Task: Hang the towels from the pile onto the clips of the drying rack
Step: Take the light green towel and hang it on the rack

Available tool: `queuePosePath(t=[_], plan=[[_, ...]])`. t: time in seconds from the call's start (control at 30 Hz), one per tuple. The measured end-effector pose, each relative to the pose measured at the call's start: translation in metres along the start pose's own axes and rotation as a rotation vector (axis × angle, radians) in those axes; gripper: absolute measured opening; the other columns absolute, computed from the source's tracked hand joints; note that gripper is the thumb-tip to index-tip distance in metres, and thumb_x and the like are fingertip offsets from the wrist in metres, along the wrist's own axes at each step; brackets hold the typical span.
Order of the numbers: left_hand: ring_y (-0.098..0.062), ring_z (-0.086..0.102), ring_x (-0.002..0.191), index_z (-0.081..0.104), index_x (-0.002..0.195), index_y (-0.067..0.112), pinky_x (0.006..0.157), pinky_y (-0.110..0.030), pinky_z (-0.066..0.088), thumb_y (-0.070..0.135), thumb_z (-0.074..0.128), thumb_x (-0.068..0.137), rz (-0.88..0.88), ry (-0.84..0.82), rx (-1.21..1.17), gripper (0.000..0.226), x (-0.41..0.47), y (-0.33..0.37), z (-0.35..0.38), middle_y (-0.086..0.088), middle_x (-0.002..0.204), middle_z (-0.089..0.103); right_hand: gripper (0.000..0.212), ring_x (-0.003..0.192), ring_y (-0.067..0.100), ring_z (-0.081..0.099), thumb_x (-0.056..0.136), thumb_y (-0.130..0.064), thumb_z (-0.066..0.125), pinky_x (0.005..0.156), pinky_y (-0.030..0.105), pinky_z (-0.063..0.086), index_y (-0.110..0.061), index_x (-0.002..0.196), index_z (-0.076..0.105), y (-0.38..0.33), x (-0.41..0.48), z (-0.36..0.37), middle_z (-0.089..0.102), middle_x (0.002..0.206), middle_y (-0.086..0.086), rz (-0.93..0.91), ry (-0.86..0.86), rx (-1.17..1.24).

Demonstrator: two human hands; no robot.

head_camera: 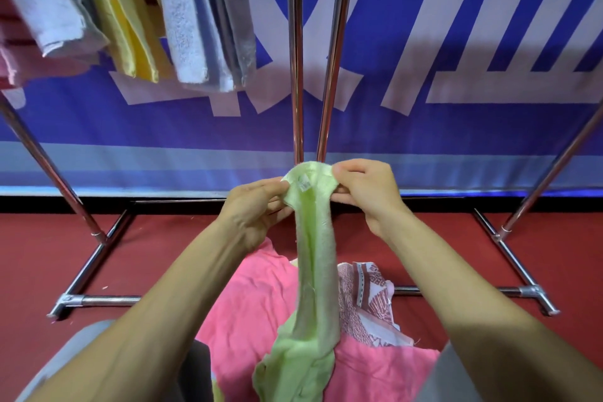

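A light green towel (pixel 313 271) hangs in a long bunch from both my hands at the centre of the view. My left hand (pixel 254 209) pinches its top edge on the left, beside a small white label. My right hand (pixel 365 189) pinches the same edge on the right. Under the green towel lies the pile: a pink towel (pixel 257 310) and a patterned brown-and-white towel (pixel 368 303) on the red floor. Several towels (pixel 195 26) in white, yellow, blue and grey hang from the rack at the upper left. The clips are out of view.
The chrome drying rack (pixel 297 75) has upright poles at the centre, slanted legs (pixel 52 179) left and right, and floor bars (pixel 107 300). A blue and white banner (pixel 456 59) stands behind it. My grey trouser knees show at the bottom corners.
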State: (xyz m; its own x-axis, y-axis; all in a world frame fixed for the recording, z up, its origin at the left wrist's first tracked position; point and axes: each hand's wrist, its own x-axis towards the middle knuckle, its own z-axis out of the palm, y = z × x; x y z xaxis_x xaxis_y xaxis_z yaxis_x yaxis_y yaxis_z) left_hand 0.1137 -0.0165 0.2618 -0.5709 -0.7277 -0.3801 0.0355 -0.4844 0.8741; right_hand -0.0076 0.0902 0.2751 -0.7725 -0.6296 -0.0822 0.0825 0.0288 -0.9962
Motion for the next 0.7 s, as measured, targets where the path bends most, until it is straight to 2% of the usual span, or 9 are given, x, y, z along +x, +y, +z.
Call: queuePosePath(t=[0.1, 0.2, 0.3, 0.37, 0.43, 0.47, 0.6, 0.7], plan=[[-0.022, 0.064, 0.072, 0.067, 0.084, 0.003, 0.073, -0.032, 0.055, -0.002, 0.063, 0.084, 0.045, 0.020, 0.005, 0.007, -0.005, -0.003, 0.005, -0.014, 0.077, 0.068, 0.010, 0.071, 0.016, 0.067, 0.088, -0.007, 0.062, 0.067, 0.028, 0.060, -0.010, 0.081, 0.068, 0.007, -0.005, 0.011, 0.070, 0.076, 0.010, -0.099, -0.055, -0.147], [-0.024, 0.060, 0.068, 0.070, 0.085, 0.003, 0.076, -0.038, 0.051, -0.002, 0.066, 0.081, 0.027, 0.024, 0.015, 0.008, -0.009, -0.007, 0.007, -0.017, 0.078, 0.067, 0.007, 0.069, 0.013, 0.070, 0.085, -0.010, 0.066, 0.066, 0.028, 0.060, -0.010, 0.084, 0.073, 0.012, -0.007, 0.015, 0.073, 0.076, 0.008, -0.204, -0.065, -0.334], [-0.030, 0.061, 0.078, 0.070, 0.089, 0.001, 0.088, -0.043, 0.051, -0.004, 0.069, 0.079, 0.039, 0.045, -0.012, 0.011, -0.011, -0.008, 0.006, -0.021, 0.084, 0.066, 0.008, 0.063, 0.008, 0.069, 0.084, -0.011, 0.067, 0.064, 0.021, 0.058, -0.009, 0.084, 0.075, 0.013, -0.012, 0.019, 0.073, 0.072, 0.005, -0.257, -0.100, -0.422], [-0.030, 0.063, 0.076, 0.066, 0.092, -0.001, 0.084, -0.039, 0.054, -0.006, 0.068, 0.079, 0.072, 0.054, -0.049, 0.014, -0.010, -0.008, 0.006, -0.021, 0.085, 0.066, 0.008, 0.064, 0.006, 0.069, 0.085, -0.012, 0.068, 0.067, 0.023, 0.059, -0.010, 0.084, 0.076, 0.015, -0.012, 0.020, 0.073, 0.069, 0.002, -0.272, -0.097, -0.446], [-0.023, 0.065, 0.068, 0.063, 0.091, -0.002, 0.072, -0.031, 0.058, -0.006, 0.063, 0.084, 0.088, 0.040, -0.095, 0.007, -0.011, -0.008, 0.007, -0.017, 0.079, 0.067, 0.009, 0.067, 0.010, 0.071, 0.084, -0.013, 0.069, 0.073, 0.031, 0.060, -0.010, 0.087, 0.077, 0.017, -0.010, 0.019, 0.074, 0.073, 0.003, -0.262, -0.073, -0.441], [-0.021, 0.066, 0.067, 0.061, 0.088, -0.001, 0.071, -0.027, 0.057, -0.005, 0.058, 0.089, 0.082, 0.024, -0.111, 0.005, -0.013, -0.007, 0.009, -0.015, 0.076, 0.067, 0.009, 0.069, 0.012, 0.072, 0.084, -0.014, 0.070, 0.075, 0.034, 0.060, -0.011, 0.089, 0.077, 0.018, -0.008, 0.017, 0.075, 0.075, 0.005, -0.255, -0.067, -0.430], [-0.020, 0.068, 0.083, 0.056, 0.105, 0.001, 0.076, -0.028, 0.056, 0.003, 0.041, 0.097, 0.016, -0.048, -0.191, 0.016, -0.017, -0.002, 0.007, -0.013, 0.079, 0.072, 0.027, 0.082, 0.007, 0.071, 0.072, -0.023, 0.081, 0.086, 0.037, 0.057, -0.011, 0.096, 0.076, 0.015, -0.011, 0.010, 0.076, 0.085, 0.002, -0.280, -0.109, -0.453], [-0.016, 0.065, 0.101, 0.052, 0.115, 0.005, 0.086, -0.030, 0.042, 0.007, 0.036, 0.095, 0.015, -0.117, -0.098, 0.026, -0.020, 0.001, -0.001, -0.009, 0.085, 0.075, 0.027, 0.083, 0.006, 0.071, 0.066, -0.024, 0.085, 0.088, 0.039, 0.055, -0.016, 0.090, 0.075, 0.014, -0.013, 0.009, 0.076, 0.082, -0.002, -0.329, -0.086, -0.477]])
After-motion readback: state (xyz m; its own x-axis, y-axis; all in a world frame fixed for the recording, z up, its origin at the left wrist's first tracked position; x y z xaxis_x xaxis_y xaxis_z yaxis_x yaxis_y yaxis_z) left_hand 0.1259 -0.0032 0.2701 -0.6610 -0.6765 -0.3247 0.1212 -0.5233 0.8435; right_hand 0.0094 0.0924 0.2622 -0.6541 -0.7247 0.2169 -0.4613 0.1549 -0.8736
